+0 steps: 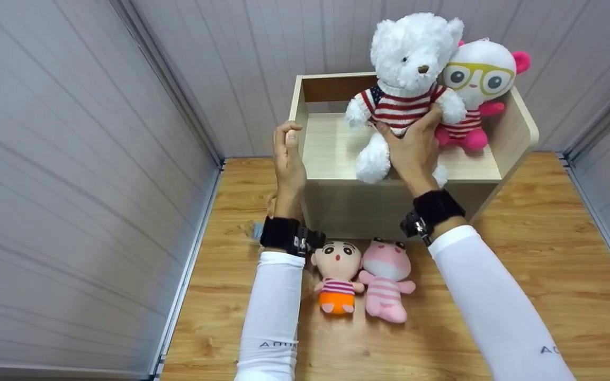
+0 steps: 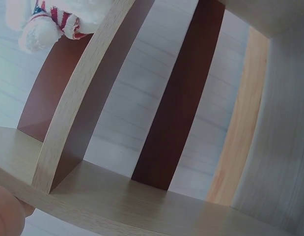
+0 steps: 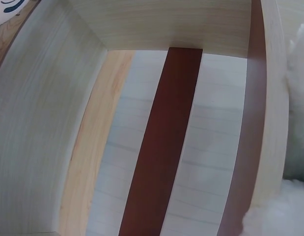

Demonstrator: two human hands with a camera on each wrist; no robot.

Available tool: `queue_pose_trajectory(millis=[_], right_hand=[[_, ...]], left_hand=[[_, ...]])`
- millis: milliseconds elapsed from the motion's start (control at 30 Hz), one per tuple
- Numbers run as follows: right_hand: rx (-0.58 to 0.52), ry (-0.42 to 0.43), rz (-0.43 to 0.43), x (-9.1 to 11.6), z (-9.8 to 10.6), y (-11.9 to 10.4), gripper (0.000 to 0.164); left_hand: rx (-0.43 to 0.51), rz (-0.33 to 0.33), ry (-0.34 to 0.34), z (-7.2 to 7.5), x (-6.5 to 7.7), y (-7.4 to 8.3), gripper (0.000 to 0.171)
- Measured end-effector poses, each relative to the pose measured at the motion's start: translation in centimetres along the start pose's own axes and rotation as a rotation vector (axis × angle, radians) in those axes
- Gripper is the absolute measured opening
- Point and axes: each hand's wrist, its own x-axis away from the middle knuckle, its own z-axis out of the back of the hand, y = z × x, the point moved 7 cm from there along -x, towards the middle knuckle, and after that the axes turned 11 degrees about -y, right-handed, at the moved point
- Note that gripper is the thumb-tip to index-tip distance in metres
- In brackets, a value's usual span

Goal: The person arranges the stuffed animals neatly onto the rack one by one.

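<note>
My right hand [image 1: 416, 151] grips a white teddy bear [image 1: 408, 108] in a striped knit sweater by its lower body, over the cabinet's [image 1: 326, 153] top shelf. The thumb is in front of the bear, and part of the other fingers is hidden. Beside it, a pink-and-white doll [image 1: 474, 79] with yellow glasses sits at the shelf's right end. My left hand [image 1: 288, 164] is upright beside the left side panel, fingers bent at the tips, holding nothing I can see. White fur [image 3: 277, 214] fills the right edge of the right wrist view.
Below the cabinet front, a doll in orange shorts [image 1: 337, 302] and a pink frog doll [image 1: 384, 291] lie on the wooden floor [image 1: 347, 349]. Something brown and blue is partly hidden behind my left wrist. Grey panel walls [image 1: 88, 159] surround the cabinet. Its lower compartment has a dark back slat [image 2: 183, 93].
</note>
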Motion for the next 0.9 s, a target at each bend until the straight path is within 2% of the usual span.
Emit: queue_pose_trajectory(millis=[167,233,367,567,633,767,900], right_hand=[[0.025,-0.031,-0.018,-0.16,-0.22,0.03,0.115],[0.036,-0.046,-0.033,-0.25,-0.33,0.1,0.114],[0.048,-0.072,-0.062,-0.48,-0.54,0.17,0.114],[0.026,-0.03,-0.069,-0.57,-0.57,0.08,0.107],[0.028,-0.028,-0.069,-0.54,-0.64,0.08,0.104],[0.04,-0.05,-0.059,-0.49,-0.78,0.05,0.101],[0.064,-0.07,-0.053,-0.4,-0.72,0.04,0.102]], left_hand=[[-0.001,-0.008,0.005,0.16,0.12,0.11,0.036],[-0.003,-0.003,0.004,0.2,0.21,0.1,0.031],[-0.003,0.01,-0.003,0.22,0.32,-0.01,0.034],[-0.007,0.003,-0.007,0.31,0.37,-0.19,0.07],[-0.012,0.001,0.0,0.38,0.41,-0.26,0.065],[-0.003,-0.002,0.01,0.48,0.36,-0.38,0.044],[-0.004,-0.005,0.008,0.48,0.26,-0.41,0.045]])
